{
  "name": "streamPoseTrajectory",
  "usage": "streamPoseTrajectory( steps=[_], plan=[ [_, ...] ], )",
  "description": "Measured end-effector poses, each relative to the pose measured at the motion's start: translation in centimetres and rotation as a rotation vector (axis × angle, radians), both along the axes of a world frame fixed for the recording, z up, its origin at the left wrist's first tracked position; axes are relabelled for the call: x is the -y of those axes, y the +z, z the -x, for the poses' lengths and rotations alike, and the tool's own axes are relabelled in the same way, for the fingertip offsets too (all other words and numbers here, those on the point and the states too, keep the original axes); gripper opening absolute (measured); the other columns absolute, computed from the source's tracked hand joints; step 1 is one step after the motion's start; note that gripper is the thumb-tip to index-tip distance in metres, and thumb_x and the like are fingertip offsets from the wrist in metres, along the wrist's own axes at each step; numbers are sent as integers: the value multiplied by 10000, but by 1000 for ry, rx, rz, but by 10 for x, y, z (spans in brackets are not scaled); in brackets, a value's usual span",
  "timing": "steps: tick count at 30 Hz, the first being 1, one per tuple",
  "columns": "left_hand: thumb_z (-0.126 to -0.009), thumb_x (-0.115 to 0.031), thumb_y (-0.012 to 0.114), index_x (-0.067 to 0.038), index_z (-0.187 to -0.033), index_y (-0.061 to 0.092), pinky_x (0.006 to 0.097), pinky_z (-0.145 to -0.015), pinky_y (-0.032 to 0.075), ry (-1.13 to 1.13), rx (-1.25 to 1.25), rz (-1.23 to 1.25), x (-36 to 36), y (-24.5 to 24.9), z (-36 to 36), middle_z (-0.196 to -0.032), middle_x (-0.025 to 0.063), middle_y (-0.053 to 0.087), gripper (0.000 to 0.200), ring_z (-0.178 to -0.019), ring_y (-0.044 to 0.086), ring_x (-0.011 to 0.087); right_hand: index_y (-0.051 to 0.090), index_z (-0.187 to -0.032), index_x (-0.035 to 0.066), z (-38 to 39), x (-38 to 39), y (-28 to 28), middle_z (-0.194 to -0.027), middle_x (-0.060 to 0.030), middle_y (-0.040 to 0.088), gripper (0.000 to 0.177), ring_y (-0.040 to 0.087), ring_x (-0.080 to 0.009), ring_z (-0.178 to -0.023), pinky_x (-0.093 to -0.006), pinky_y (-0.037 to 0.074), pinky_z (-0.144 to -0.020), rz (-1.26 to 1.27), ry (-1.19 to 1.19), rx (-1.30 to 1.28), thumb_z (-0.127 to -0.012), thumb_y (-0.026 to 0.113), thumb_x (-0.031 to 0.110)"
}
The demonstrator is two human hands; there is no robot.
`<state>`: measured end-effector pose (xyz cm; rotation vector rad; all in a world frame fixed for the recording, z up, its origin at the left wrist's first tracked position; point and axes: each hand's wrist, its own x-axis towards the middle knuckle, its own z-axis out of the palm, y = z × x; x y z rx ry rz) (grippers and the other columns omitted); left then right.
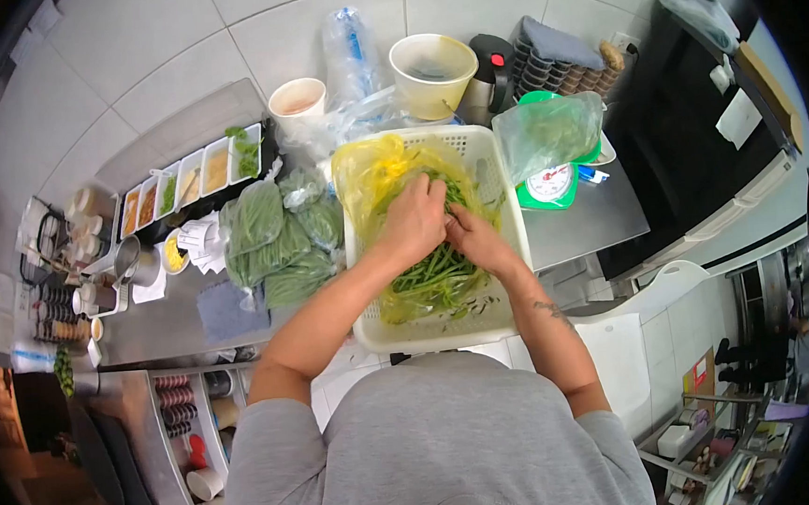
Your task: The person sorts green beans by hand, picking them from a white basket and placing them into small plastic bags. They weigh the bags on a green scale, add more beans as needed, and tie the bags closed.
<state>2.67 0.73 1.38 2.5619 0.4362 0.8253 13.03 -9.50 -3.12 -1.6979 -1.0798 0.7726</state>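
Observation:
In front of me, a white plastic basket (510, 236) holds a yellow plastic bag (361, 166), spread open around a heap of long green vegetable stems (430, 279). My left hand (413, 219) reaches over the heap with its fingers curled down and closed on some stems. Close beside it, almost touching, my right hand (475, 241) pinches at the greens with thumb and fingers together. The fingertips of both hands are partly hidden, so the exact stems between them do not show. Loose leaf bits lie on the basket floor near the bag.
Left of the basket lie tied bags of greens (277, 238) and a grey cloth (230, 309). Farther left is a topping tray (190, 178). Behind stand a tall tub (432, 72) and a thermos jug (490, 78). At right, a green scale (550, 186) bears a bag of greens (551, 131).

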Motion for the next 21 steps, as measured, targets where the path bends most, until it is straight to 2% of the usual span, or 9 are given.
streamPoseTrajectory(
  steps=[1, 3, 4, 7, 11, 12, 15, 18, 21],
  plan=[
    [-814, -63, 537, -22, -888, 494, 442, -658, 445, 60, -7, 128, 2, 0, -4, -845, 179, 493, 95, -764, 531, 385, 498, -1071, 1, -1, 0, 4, -722, -7, 519, 238, 442, -86, -611, -225, 369, -526, -3, 24, -162, -963, 452, 209],
    [-803, -78, 544, 0, -872, 509, 462, -644, 449, 134, 112, 74, 3, -11, -16, -829, 191, 513, 110, -747, 539, 392, 490, -1083, -2, -4, 2, 17, -732, -23, 541, 238, 463, -102, -623, -240, 380, -535, -10, 70, -485, -964, 442, 199],
    [-797, -85, 547, 11, -865, 517, 472, -637, 451, 173, 171, 49, 1, -15, -20, -821, 196, 523, 122, -739, 543, 395, 492, -1056, 12, -2, 4, 19, -733, -21, 530, 208, 462, -106, -619, -236, 378, -540, -2, 102, -504, -965, 439, 192],
    [-815, -108, 549, 21, -809, 537, 476, -647, 447, 304, 162, 251, -32, -11, -22, -751, 210, 555, 130, -723, 554, 398, 493, -1004, 40, 3, 6, 22, -748, -30, 521, 157, 489, -129, -636, -239, 398, -573, -34, 132, -573, -969, 427, 178],
    [-832, -172, 572, 10, -798, 587, 450, -649, 451, 78, -163, 521, -44, 13, 4, -704, 221, 591, 186, -713, 583, 400, 478, -1014, 36, -1, 7, 42, -820, -78, 578, 170, 587, -187, -752, -293, 473, -680, -140, -60, -762, -974, 412, 187],
    [-852, -220, 570, -1, -844, 600, 409, -649, 459, 31, -57, 299, -48, -6, 6, -723, 197, 605, 222, -700, 594, 365, 475, -1017, 35, -1, 7, 48, -844, -90, 592, 173, 608, -202, -786, -309, 488, -709, -143, -111, -827, -975, 409, 190],
    [-885, -225, 560, 5, -852, 607, 317, -640, 456, -64, -54, 534, -34, -6, 21, -691, 81, 597, 237, -655, 569, 185, 472, -1022, 29, -4, 8, 53, -899, -118, 608, 186, 628, -233, -868, -338, 503, -748, -172, -114, -812, -976, 409, 199],
    [-886, -198, 558, 3, -857, 605, 285, -636, 453, -276, -355, 738, -33, -9, 35, -703, 44, 595, 208, -662, 555, 137, 471, -1022, 22, -5, 5, 54, -906, -121, 611, 194, 633, -242, -862, -337, 502, -738, -199, -171, -801, -978, 404, 198],
    [-883, -168, 552, 8, -840, 607, 269, -629, 447, -312, -322, 787, -20, -8, 47, -720, 51, 611, 189, -672, 566, 132, 457, -1083, 15, -11, 3, 53, -910, -118, 604, 218, 621, -234, -878, -367, 507, -758, -241, -167, -798, -983, 384, 194]
  ],
)
